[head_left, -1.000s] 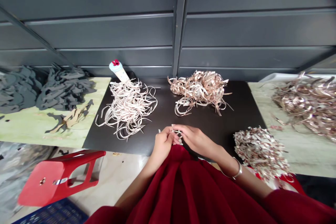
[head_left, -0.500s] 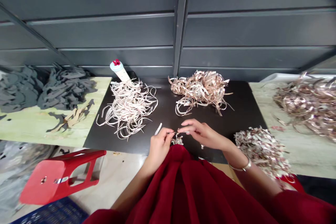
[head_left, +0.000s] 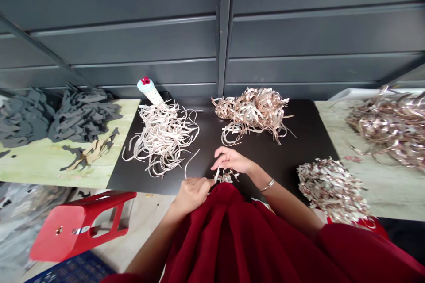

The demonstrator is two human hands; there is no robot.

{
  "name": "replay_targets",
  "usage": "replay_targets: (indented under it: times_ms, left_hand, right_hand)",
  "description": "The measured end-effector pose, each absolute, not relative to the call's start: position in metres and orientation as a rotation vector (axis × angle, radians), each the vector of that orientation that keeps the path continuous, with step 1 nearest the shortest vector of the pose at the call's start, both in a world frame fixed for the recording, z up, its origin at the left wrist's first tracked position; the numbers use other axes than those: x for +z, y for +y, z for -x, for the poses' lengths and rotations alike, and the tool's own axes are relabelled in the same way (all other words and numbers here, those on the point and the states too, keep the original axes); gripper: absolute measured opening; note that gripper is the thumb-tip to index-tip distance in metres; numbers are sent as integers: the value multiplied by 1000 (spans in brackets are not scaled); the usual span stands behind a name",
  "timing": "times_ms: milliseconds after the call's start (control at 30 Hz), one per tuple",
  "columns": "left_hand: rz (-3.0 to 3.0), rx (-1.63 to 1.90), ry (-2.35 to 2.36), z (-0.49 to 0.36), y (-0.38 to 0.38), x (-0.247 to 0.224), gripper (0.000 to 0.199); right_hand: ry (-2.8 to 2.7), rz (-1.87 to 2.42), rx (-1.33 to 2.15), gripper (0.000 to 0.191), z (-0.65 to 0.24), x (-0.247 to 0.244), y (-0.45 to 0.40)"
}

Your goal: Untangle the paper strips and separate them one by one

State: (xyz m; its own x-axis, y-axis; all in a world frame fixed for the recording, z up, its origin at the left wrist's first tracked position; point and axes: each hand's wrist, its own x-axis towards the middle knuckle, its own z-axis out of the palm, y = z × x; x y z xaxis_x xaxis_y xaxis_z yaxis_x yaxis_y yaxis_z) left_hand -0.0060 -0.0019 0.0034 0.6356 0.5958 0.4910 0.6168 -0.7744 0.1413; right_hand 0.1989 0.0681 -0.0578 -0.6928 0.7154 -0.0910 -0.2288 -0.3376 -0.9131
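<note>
My left hand point(head_left: 192, 193) rests at the edge of the black tabletop point(head_left: 292, 154), its fingertips pinching a short pale strip point(head_left: 216, 175). Just above, my right hand point(head_left: 230, 160) has its fingers spread over a small tuft of pale strips point(head_left: 227, 177). A long thin strip point(head_left: 191, 163) curves up from beside my left hand. Farther back lie a loose heap of pale strips point(head_left: 162, 139) and a tangled heap of copper-coloured strips point(head_left: 252, 112). A heap of short shredded pieces point(head_left: 332, 190) sits past my right wrist, which wears a bangle point(head_left: 267, 184).
A white-and-blue bottle point(head_left: 150, 90) stands behind the pale heap. Grey cut-out sheets point(head_left: 79, 115) lie on a pale board at left, and more metallic strips point(head_left: 388, 126) on a board at right. A red stool point(head_left: 76, 225) and a blue crate point(head_left: 73, 269) sit below left.
My hands have moved apart. The right hand has risen and drawn back over the tuft, the left has dropped toward my lap, and a long thin strip now curves beside it.
</note>
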Motion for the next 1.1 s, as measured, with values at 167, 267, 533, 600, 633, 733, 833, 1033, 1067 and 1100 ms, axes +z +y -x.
replay_targets:
  times_ms: [167,267,533,600,633,733,833,1033,1067,1100]
  left_hand:
    - [2873,-763,-1133,22,-11,-14,23]
    - [2882,-810,-1142,22,-17,-17,26]
    - [2819,-925,-1377,23,-24,-27,21]
    - [2804,-917,-1459,28,-24,-29,16]
    - [2799,-911,-1491,31,-25,-30,14]
    - [2784,-884,-1630,40,-28,-32,14]
    - [2758,-831,-1772,46,-32,-36,15]
    - [2652,-575,-1973,53,-26,-49,16]
    - [2616,-519,-1997,56,-23,-51,16]
    - [2576,-473,-2019,60,-19,-53,17]
  right_hand:
    - [-1483,776,1907,33,-177,-96,66]
    - [-1537,926,1750,18,-181,-118,76]
    - [-2024,1332,1209,31,-201,-174,62]
    - [-2235,1282,1134,29,-197,-184,37]
    - [-2329,1247,1102,29,-195,-188,25]
    - [-2538,1201,993,36,-196,-198,-4]
    - [-2663,1180,898,40,-194,-204,-9]
    - [-2690,1268,822,51,-176,-205,20]
    - [-2680,1291,836,55,-177,-204,24]
    - [-2668,1321,856,59,-181,-204,27]
